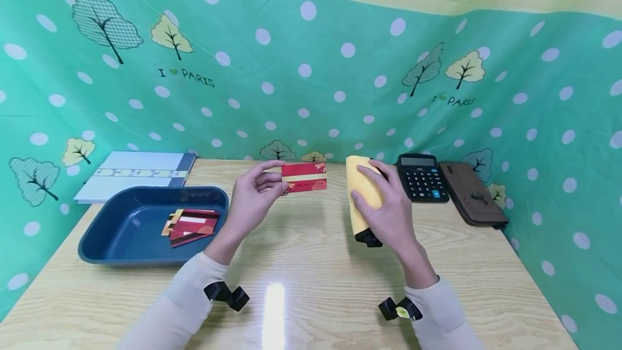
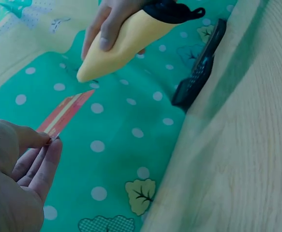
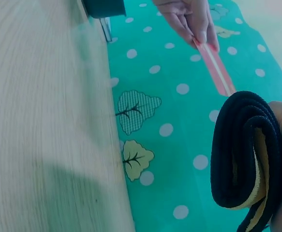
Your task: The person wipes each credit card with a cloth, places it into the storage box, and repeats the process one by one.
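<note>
My left hand pinches a red bank card by its left end, thumb against fingers, raised above the table. The card bears a pale cream stripe. Across from it, my right hand grips a folded yellow cloth with black edging, also off the table. In the right wrist view the cloth shows its rolled layers end-on. The left wrist view has the card just short of the cloth, with a gap between them. Several more cards lie overlapping in a blue tray left of my left hand.
Behind the tray lies a pale blue notebook or folder. A black calculator and a brown zip case sit at the back right. A green dotted curtain encloses the wooden table at the back and sides.
</note>
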Tool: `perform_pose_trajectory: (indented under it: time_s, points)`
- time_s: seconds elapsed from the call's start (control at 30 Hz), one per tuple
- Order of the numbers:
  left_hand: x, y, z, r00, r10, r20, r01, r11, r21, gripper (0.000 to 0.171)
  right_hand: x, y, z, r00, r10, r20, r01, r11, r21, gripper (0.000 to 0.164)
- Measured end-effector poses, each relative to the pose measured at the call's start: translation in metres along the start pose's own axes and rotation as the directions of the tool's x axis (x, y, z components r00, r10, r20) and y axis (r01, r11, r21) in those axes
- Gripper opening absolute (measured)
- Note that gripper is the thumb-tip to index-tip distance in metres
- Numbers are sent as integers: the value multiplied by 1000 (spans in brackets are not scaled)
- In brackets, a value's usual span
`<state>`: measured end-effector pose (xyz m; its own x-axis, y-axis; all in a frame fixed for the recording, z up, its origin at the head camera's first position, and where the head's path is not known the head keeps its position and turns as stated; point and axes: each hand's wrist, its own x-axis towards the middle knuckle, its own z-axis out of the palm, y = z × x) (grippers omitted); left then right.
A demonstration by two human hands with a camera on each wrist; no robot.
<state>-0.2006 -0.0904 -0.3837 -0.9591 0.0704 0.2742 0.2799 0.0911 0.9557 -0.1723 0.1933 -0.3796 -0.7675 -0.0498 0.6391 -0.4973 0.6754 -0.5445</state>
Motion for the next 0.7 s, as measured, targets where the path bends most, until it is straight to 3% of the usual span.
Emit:
perform_pose_trajectory:
  time_s: [0.7]
  points:
    - [-9, -8, 12, 1000, -18, 24, 19, 999, -43, 43, -10, -18, 18, 996, -60, 73, 62, 998, -22, 50]
